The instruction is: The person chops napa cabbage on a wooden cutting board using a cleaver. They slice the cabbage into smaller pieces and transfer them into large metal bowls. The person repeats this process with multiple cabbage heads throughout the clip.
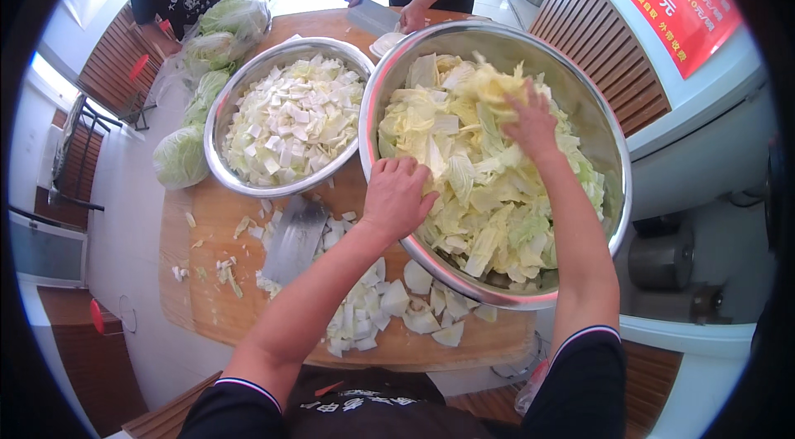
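Observation:
A large steel basin (621, 147) full of torn cabbage leaves (478, 178) stands at the right of the table. On its near left rim lies my left hand (397, 193), fingers bent over the edge. Inside the basin, at the upper right of the leaves, my right hand (533, 119) has its fingers spread against blurred yellow leaves; whether it grips any I cannot tell. A smaller steel basin (211, 156) of chopped white cabbage stems (298, 116) stands to the left. Below it a cleaver (295, 240) lies flat among cut stem pieces (366, 308), partly behind my left forearm.
Whole cabbages (181, 156), some in clear plastic, line the table's far left edge. Cabbage scraps (228, 274) dot the wooden tabletop (211, 308). Across the table a co-worker holds another cleaver (372, 16) beside a cabbage piece (386, 43); a second person stands at the far left.

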{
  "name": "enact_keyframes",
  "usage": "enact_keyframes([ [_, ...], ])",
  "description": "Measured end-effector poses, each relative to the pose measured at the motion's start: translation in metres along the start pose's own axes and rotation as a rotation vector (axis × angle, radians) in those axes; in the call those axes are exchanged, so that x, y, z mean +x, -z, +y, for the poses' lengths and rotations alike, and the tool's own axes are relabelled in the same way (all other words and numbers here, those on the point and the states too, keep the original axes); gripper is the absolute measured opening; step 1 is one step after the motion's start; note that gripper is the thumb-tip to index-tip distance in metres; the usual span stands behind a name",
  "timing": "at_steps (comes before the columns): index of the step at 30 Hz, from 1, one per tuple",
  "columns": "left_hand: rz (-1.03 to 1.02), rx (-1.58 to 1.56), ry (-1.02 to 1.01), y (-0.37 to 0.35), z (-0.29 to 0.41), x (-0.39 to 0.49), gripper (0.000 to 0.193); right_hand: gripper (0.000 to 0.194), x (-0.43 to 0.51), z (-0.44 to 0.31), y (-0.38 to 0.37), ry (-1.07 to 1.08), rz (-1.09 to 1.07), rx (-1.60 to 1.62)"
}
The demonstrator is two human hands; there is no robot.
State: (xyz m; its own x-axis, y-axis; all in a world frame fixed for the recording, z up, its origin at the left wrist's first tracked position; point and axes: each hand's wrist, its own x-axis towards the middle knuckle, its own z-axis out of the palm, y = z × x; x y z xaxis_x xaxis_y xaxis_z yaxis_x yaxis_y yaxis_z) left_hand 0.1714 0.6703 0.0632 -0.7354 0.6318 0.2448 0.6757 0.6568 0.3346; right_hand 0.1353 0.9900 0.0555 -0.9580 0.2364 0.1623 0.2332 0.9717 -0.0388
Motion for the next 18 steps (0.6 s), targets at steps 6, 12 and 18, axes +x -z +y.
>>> enact_keyframes([
  [6,-0.2,0.146,0.069,0.008,0.013,0.015,0.069,0.084,-0.05,-0.026,0.008,-0.194,-0.186,0.321],
  [12,-0.228,-0.189,-0.087,0.018,0.007,-0.003,0.05,0.075,-0.174,-0.064,0.041,0.166,-0.151,0.626],
  [18,0.106,-0.292,-0.121,0.008,0.005,-0.022,0.024,0.046,-0.209,0.021,0.063,-0.19,-0.1,0.336],
])
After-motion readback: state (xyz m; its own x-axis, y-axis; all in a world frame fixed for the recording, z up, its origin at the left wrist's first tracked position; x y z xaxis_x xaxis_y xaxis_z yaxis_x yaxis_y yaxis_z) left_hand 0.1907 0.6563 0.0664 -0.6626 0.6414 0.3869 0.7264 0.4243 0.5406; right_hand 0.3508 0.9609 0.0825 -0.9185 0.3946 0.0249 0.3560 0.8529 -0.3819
